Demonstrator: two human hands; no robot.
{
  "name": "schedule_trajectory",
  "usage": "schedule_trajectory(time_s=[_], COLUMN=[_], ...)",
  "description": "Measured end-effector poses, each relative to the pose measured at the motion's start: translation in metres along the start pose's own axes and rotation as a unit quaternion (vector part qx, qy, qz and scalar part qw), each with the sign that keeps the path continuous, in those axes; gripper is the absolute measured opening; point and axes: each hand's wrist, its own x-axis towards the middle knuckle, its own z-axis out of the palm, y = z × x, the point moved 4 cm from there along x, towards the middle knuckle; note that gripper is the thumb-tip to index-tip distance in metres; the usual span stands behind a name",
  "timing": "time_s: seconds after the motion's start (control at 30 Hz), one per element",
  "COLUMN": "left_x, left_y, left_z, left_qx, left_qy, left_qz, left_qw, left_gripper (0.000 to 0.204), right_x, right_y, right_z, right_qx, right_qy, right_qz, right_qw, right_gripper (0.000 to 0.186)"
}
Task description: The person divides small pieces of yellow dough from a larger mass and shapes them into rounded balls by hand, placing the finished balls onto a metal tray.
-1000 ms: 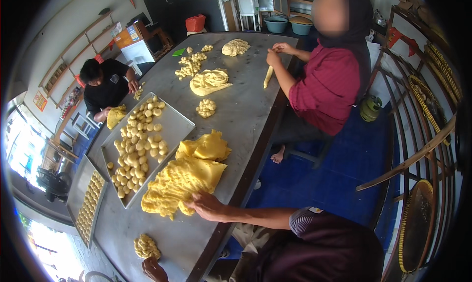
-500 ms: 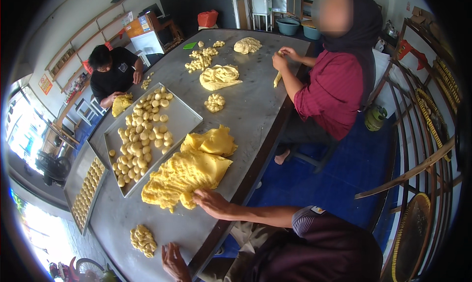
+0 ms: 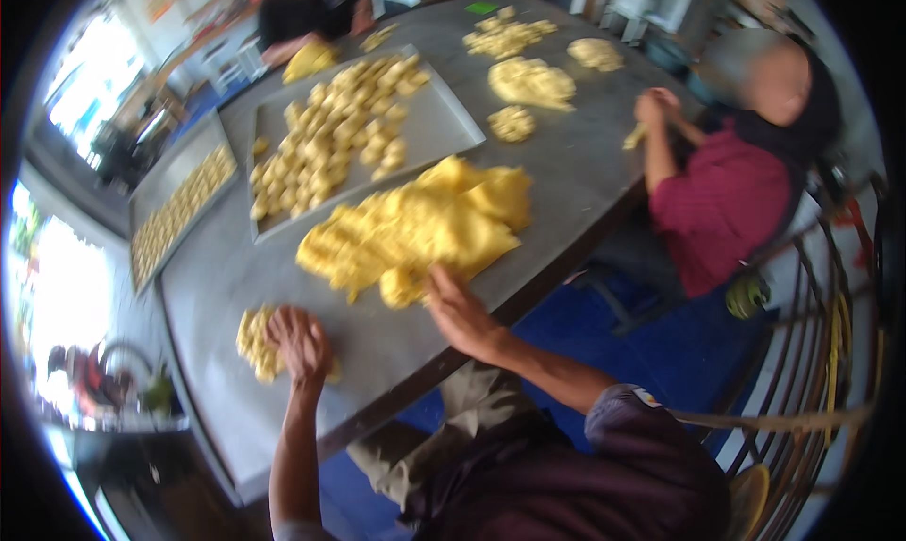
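My left hand (image 3: 302, 343) reaches over the small pile of pale dough pieces (image 3: 253, 345) near the table's front left, its fingers spread and touching the pile's right side. My right hand (image 3: 461, 312) is at the near edge of the big yellow dough mass (image 3: 425, 222). Its fingers are stretched out, beside a rounded yellow lump (image 3: 400, 288) that sticks out toward me. Motion blurs both hands, and the right fingertips are partly lost against the dough.
Beyond the yellow mass stands a metal tray (image 3: 451, 116) of round dough balls; a second tray (image 3: 156, 177) holds rows of them at left. More dough heaps (image 3: 530, 83) lie farther back. One person (image 3: 731, 201) works at right, another (image 3: 307, 17) at the far left.
The view has swung, shifting the table's contents. My left hand has moved from the table's front edge onto the pale dough pieces. My right hand stays by the yellow mass's near edge.
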Motion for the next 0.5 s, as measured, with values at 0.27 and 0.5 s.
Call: schedule_trajectory(time_s=[0.27,0.5], left_x=[-0.004,-0.032], left_y=[0.003,0.02], left_z=[-0.019,-0.015], left_qx=[0.052,0.176], left_qy=[0.065,0.064], left_qz=[0.089,-0.01], left_qw=[0.993,0.982], left_gripper=[0.024,0.022], right_x=[-0.021,0.011], right_y=[-0.011,-0.06], right_z=[-0.015,0.006], right_qx=[0.086,0.066], right_qy=[-0.038,-0.072], right_qz=[-0.061,-0.15], right_qw=[0.994,0.984], right_gripper=[0.042,0.027])
